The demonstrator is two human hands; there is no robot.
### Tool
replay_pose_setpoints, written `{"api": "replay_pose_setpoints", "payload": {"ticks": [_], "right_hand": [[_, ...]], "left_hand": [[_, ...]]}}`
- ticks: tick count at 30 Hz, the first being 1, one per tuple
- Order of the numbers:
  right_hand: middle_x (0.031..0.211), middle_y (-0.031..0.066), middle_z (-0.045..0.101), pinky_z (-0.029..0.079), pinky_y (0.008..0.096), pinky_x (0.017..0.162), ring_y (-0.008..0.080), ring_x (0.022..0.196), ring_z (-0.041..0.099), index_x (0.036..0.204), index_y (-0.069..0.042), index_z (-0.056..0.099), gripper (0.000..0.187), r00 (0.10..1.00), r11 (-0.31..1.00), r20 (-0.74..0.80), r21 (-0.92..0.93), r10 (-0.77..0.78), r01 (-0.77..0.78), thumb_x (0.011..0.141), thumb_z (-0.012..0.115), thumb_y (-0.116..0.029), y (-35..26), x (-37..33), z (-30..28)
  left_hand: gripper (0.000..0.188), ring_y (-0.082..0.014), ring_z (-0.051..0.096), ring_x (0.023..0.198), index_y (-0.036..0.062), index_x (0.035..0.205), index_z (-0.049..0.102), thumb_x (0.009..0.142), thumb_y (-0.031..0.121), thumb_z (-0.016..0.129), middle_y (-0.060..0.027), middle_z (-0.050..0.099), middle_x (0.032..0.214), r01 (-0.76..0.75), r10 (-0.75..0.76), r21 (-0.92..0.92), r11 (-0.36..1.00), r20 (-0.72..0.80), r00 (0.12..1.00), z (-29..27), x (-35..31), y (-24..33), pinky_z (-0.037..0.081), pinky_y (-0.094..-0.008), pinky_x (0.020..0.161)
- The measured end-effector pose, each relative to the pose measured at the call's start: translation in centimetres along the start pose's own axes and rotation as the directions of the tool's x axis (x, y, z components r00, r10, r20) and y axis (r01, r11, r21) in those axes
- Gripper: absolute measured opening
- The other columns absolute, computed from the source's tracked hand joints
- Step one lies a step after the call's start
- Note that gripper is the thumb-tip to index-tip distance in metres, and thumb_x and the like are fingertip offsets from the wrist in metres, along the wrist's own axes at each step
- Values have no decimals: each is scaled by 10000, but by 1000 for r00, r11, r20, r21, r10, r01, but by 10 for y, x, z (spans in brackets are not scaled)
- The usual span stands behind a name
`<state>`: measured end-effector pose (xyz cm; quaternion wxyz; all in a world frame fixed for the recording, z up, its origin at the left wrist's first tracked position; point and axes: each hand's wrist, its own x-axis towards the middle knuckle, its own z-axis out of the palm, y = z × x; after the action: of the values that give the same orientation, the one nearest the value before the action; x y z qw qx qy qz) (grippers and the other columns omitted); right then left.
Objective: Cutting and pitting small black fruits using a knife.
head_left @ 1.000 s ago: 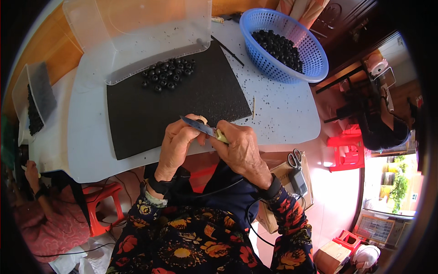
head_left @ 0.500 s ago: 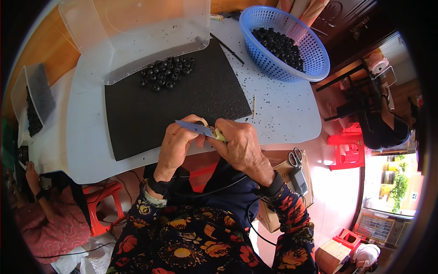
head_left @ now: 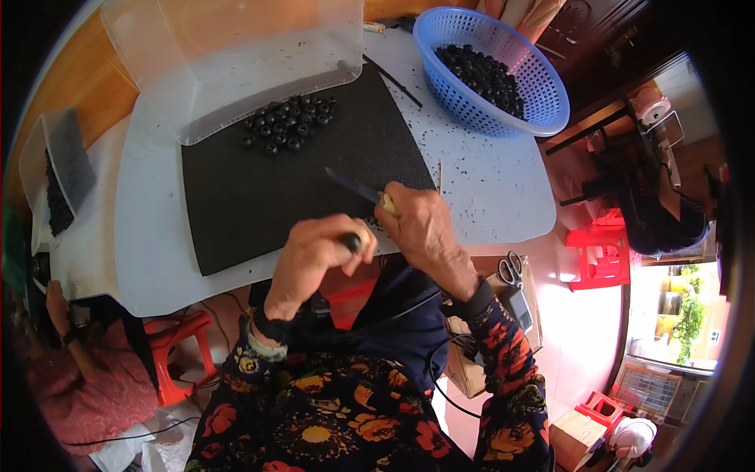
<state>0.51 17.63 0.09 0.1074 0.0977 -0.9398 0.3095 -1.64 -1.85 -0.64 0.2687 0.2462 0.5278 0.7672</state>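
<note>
My left hand [head_left: 318,253] pinches a small, black, olive-like fruit [head_left: 351,241] above the near edge of the black mat [head_left: 236,197]. My right hand [head_left: 421,224] is wrapped round the pale yellow-green handle of a knife [head_left: 354,186]. Its blade points to the upper left over the mat, apart from the fruit. Beyond it, a cluster of black olive-like fruits [head_left: 287,123] lies on the mat, several with a hole or pale spot showing. Dark crumbs dot the mat by my right hand.
A blue perforated basket [head_left: 550,118] holding many dark fruits stands at the far right of the table [head_left: 503,204]. A clear plastic bin [head_left: 236,47] lies along the far side. Scissors [head_left: 510,270] rest on a cardboard box by my right forearm. Another person's hand [head_left: 57,305] shows at left.
My hands have moved apart. The knife has left the fruit and swung away up and right, while my left hand has come slightly nearer to me, still holding the fruit.
</note>
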Motion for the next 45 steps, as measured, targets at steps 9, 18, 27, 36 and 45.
{"api": "replay_pose_setpoints", "payload": {"ticks": [9,18,27,36,45], "right_hand": [[583,204,533,447,437,526,417,584,563,729,-9,519,190,980,971,-81,172,180,-164,824,619,-140,2,1,-2],[646,161,572,451,418,525,370,585,577,763,-27,541,175,1000,966,-13,257,-27,30,789,671,-141,-9,-12,-7],[664,140,573,459,386,550,346,611,597,789,-15,564,145,996,984,56,170,-69,58,781,666,-118,-5,-11,-9],[659,136,580,462,380,549,335,602,601,785,-14,565,141,997,980,44,188,-67,58,790,662,-116,1,-12,-4],[656,136,582,461,377,537,336,593,600,787,-14,565,141,996,981,45,184,-71,62,789,669,-108,2,-11,-2]], "left_hand": [[199,-228,522,696,-7,836,566,780,148,454,-73,497,585,-103,99,-56,993,-82,992,6,9,-2,422,-357,679],[204,-148,531,713,-24,854,586,826,106,431,-47,514,655,-58,45,-123,991,-105,993,1,12,-9,437,-303,748],[276,-150,538,730,-48,932,613,881,175,459,-46,520,647,17,-28,-195,981,-54,998,-2,12,-12,435,-291,751],[279,-150,540,737,-48,933,615,886,176,455,-39,519,640,47,-58,-184,982,-50,997,-1,14,-12,436,-287,757],[270,-128,523,686,-47,950,626,899,156,456,-36,523,649,45,-60,-191,981,-73,996,1,15,-12,449,-282,729]]}}
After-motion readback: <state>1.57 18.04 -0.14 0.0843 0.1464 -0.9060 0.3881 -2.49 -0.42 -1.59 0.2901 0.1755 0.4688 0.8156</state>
